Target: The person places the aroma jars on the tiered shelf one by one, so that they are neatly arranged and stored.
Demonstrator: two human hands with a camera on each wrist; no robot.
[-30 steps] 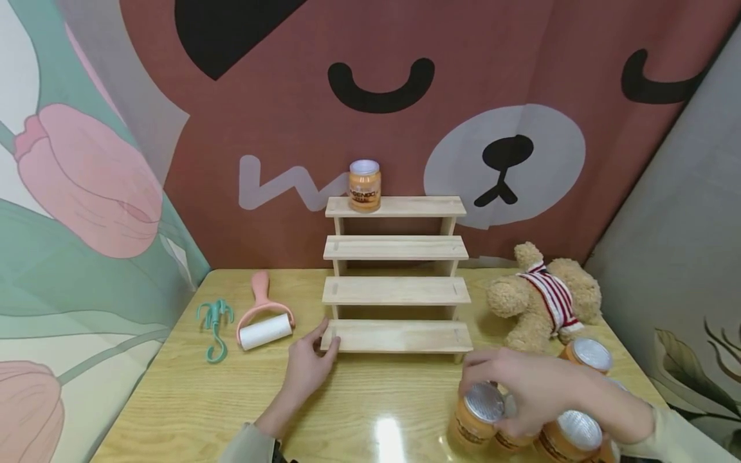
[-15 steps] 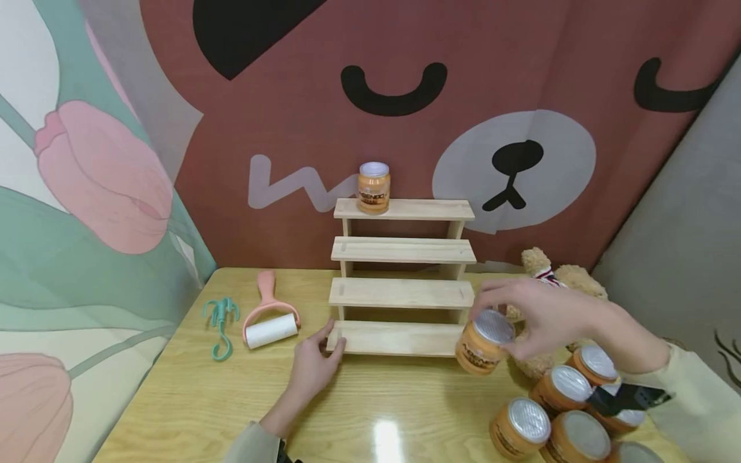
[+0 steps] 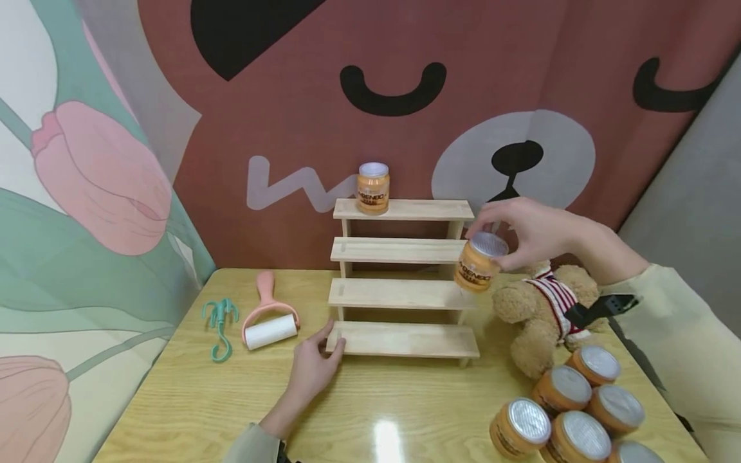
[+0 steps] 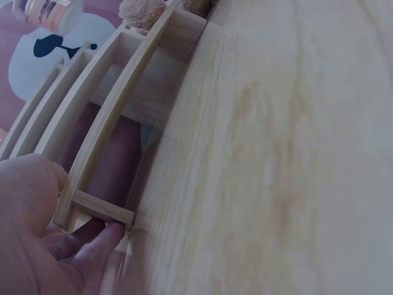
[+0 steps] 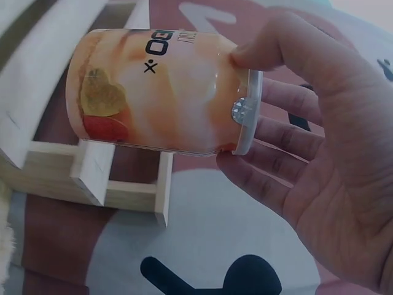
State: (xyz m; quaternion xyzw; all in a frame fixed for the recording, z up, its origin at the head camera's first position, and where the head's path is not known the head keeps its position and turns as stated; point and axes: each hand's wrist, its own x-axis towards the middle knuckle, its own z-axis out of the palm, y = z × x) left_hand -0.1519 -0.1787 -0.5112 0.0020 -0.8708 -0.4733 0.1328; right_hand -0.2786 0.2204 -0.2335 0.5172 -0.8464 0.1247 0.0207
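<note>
Left hand (image 3: pixel 312 366) grips the wooden rack (image 3: pixel 399 292) at the left end of its bottom step (image 3: pixel 405 339): thumb on top, fingers against the end support. Right hand (image 3: pixel 529 231) pinches an orange jar (image 3: pixel 477 267) by the lidded end, thumb one side, fingers the other.

Held jar is in the air at the rack's right end, level with the middle steps in the head view; can't tell if it touches wood. Long axis near upright, lid up, base leaning toward the rack.

Top step (image 3: pixel 428 209) lies up and left of the held jar, right hand nearer to it; a second jar (image 3: pixel 373 190) stands toward its left end. Other jars (image 3: pixel 570 386) cluster on the surface (image 3: pixel 347 411), near right, close to the teddy bear (image 3: pixel 532 347).
</note>
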